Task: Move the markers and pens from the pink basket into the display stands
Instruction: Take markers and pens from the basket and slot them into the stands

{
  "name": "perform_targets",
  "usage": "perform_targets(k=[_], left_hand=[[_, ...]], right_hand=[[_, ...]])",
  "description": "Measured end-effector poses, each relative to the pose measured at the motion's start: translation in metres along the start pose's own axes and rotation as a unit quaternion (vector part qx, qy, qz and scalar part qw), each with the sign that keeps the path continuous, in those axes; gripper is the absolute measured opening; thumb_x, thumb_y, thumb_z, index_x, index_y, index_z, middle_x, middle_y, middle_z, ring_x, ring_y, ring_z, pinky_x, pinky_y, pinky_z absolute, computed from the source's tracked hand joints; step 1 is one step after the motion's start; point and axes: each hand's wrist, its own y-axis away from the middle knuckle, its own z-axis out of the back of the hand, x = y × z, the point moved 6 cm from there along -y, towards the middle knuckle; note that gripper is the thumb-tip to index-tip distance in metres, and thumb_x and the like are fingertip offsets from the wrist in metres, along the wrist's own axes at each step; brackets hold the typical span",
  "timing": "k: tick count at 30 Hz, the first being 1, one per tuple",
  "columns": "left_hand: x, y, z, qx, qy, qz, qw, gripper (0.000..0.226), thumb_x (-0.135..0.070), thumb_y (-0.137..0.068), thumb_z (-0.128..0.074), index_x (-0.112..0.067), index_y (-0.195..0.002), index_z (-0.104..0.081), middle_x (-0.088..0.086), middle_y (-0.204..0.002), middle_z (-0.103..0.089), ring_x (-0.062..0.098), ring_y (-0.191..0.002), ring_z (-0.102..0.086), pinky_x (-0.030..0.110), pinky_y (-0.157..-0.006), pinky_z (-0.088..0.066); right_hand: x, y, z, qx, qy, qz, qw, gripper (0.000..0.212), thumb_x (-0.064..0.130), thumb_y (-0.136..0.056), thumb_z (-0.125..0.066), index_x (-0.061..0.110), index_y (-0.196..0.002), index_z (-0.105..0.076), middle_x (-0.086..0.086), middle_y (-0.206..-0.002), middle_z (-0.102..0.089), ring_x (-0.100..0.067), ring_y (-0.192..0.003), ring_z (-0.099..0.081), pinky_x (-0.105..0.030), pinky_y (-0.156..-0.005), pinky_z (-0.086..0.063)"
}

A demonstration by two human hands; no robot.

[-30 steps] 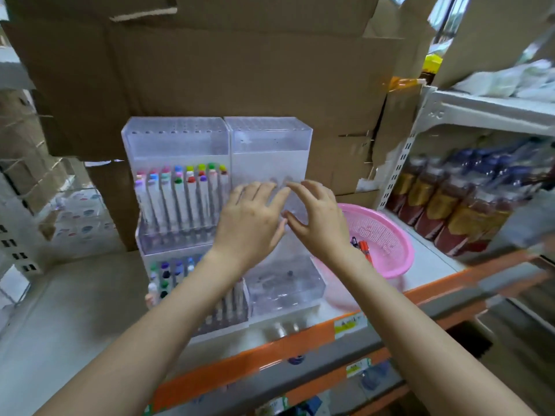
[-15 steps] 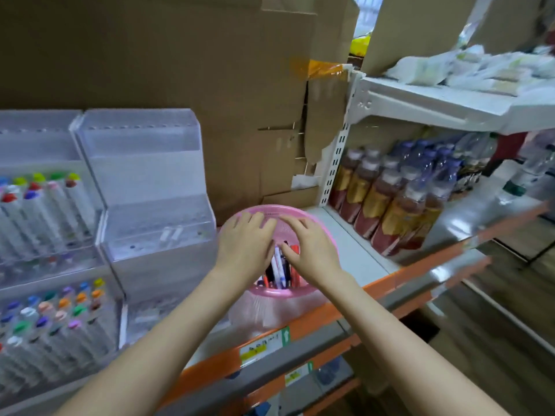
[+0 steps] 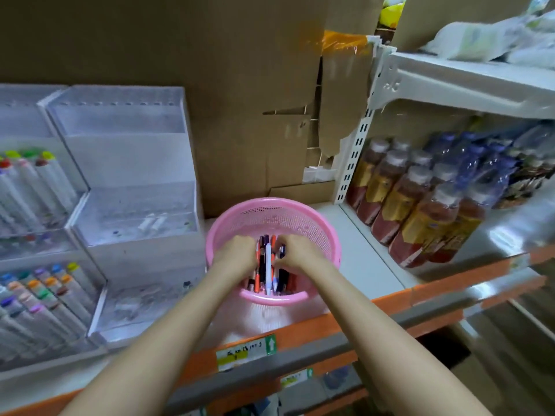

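Lower centre of the frame: my left hand and right hand are both down inside the pink basket. Their fingers are curled against opposite sides of a bundle of pens, which they squeeze between them. My fingertips are hidden beneath the knuckles, so how many pens each hand actually holds cannot be read. The pens, orange, white, dark and purple, lie lengthwise on the basket floor; none is lifted clear.

The basket sits on the white shelf, just beside the clear stand at centre left. That stand looks nearly bare. Its top tier shows nothing, its middle tier holds a couple of pale items, and its lowest tier is too blurred to tell. At the left edge, the marker-filled stand carries rows of capped markers on two tiers.

Judged progress: the marker portion appears largely done. The pens are the remainder, and the whole bundle has yet to leave the basket. Bottles at right and cardboard behind take no part.
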Motion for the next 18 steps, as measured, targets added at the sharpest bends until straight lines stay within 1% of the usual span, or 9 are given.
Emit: perform_targets(k=[2, 3, 4, 7, 10, 12, 15, 16, 18], left_hand=[[-0.0002, -0.0001, 0.0005, 0.007, 0.018, 0.004, 1.000, 0.008, -0.003, -0.081, -0.062, -0.010, -0.085, -0.062, 0.006, -0.083, -0.068, 0.023, -0.075, -0.064, 0.035, -0.065, -0.053], [0.0000, -0.0003, 0.0007, 0.011, 0.026, 0.009, 1.000, 0.009, -0.003, -0.080, -0.064, -0.010, -0.086, -0.061, 0.006, -0.084, -0.067, 0.022, -0.075, -0.064, 0.034, -0.065, -0.052], [-0.0007, 0.0004, 0.0019, 0.016, 0.033, 0.012, 0.999, 0.011, -0.004, -0.080, -0.066, -0.010, -0.087, -0.059, 0.004, -0.083, -0.065, 0.022, -0.075, -0.062, 0.032, -0.064, -0.050], [-0.0020, 0.0023, 0.0051, 0.037, 0.039, 0.020, 0.998, 0.019, -0.010, -0.080, -0.070, -0.013, -0.084, -0.052, 0.002, -0.079, -0.056, 0.020, -0.074, -0.055, 0.028, -0.062, -0.041], [-0.0017, 0.0028, 0.0058, 0.042, 0.030, 0.028, 0.998, 0.027, -0.017, -0.078, -0.074, -0.014, -0.079, -0.048, 0.002, -0.079, -0.054, 0.020, -0.074, -0.053, 0.028, -0.061, -0.039], [-0.0003, 0.0018, 0.0042, 0.045, 0.033, 0.034, 0.998, 0.030, -0.019, -0.078, -0.075, -0.015, -0.072, -0.046, 0.001, -0.078, -0.054, 0.020, -0.073, -0.053, 0.027, -0.059, -0.037], [0.0002, 0.0010, 0.0041, 0.043, 0.046, 0.037, 0.997, 0.030, -0.015, -0.078, -0.073, -0.016, -0.066, -0.045, 0.002, -0.075, -0.055, 0.020, -0.071, -0.054, 0.026, -0.054, -0.035], [-0.0008, 0.0012, 0.0048, 0.041, 0.047, 0.034, 0.997, 0.030, -0.014, -0.078, -0.071, -0.016, -0.065, -0.045, 0.002, -0.074, -0.055, 0.020, -0.071, -0.054, 0.026, -0.053, -0.034], [-0.0017, 0.0018, 0.0056, 0.039, 0.049, 0.032, 0.998, 0.028, -0.012, -0.080, -0.069, -0.016, -0.066, -0.045, 0.002, -0.073, -0.054, 0.020, -0.071, -0.053, 0.025, -0.049, -0.032]], right_hand=[[0.0016, 0.0014, 0.0006, 0.009, -0.012, 0.000, 1.000, 0.015, 0.017, -0.082, -0.067, 0.017, -0.094, -0.057, -0.005, -0.095, -0.063, -0.019, -0.080, -0.053, -0.027, -0.056, -0.035], [0.0018, 0.0024, 0.0006, 0.011, -0.018, -0.005, 1.000, 0.017, 0.016, -0.083, -0.066, 0.016, -0.097, -0.055, -0.005, -0.093, -0.061, -0.020, -0.079, -0.052, -0.026, -0.055, -0.036], [0.0013, 0.0024, 0.0003, 0.009, -0.020, -0.011, 1.000, 0.024, 0.016, -0.083, -0.066, 0.013, -0.103, -0.054, -0.006, -0.094, -0.059, -0.020, -0.079, -0.051, -0.026, -0.056, -0.037], [-0.0023, 0.0009, -0.0006, 0.006, -0.035, -0.039, 0.999, 0.053, 0.017, -0.079, -0.070, 0.006, -0.123, -0.043, -0.005, -0.093, -0.053, -0.021, -0.080, -0.051, -0.027, -0.053, -0.038], [-0.0028, 0.0016, -0.0008, 0.016, -0.032, -0.044, 0.998, 0.063, 0.017, -0.078, -0.072, 0.007, -0.130, -0.039, -0.006, -0.098, -0.054, -0.022, -0.084, -0.052, -0.030, -0.058, -0.039], [-0.0019, 0.0019, -0.0011, 0.014, -0.029, -0.037, 0.999, 0.061, 0.018, -0.079, -0.069, 0.010, -0.132, -0.040, -0.007, -0.105, -0.057, -0.023, -0.090, -0.055, -0.031, -0.064, -0.040], [-0.0031, 0.0020, -0.0030, 0.007, -0.020, -0.033, 0.999, 0.039, 0.019, -0.082, -0.065, 0.012, -0.118, -0.051, -0.005, -0.097, -0.056, -0.023, -0.091, -0.058, -0.031, -0.066, -0.041], [-0.0033, 0.0022, -0.0037, 0.008, -0.017, -0.031, 0.999, 0.036, 0.022, -0.083, -0.066, 0.012, -0.115, -0.052, -0.005, -0.098, -0.058, -0.024, -0.094, -0.059, -0.031, -0.068, -0.042], [-0.0033, 0.0025, -0.0043, 0.013, -0.013, -0.028, 0.999, 0.043, 0.028, -0.081, -0.072, 0.011, -0.115, -0.051, -0.007, -0.106, -0.060, -0.026, -0.099, -0.058, -0.032, -0.071, -0.043]])
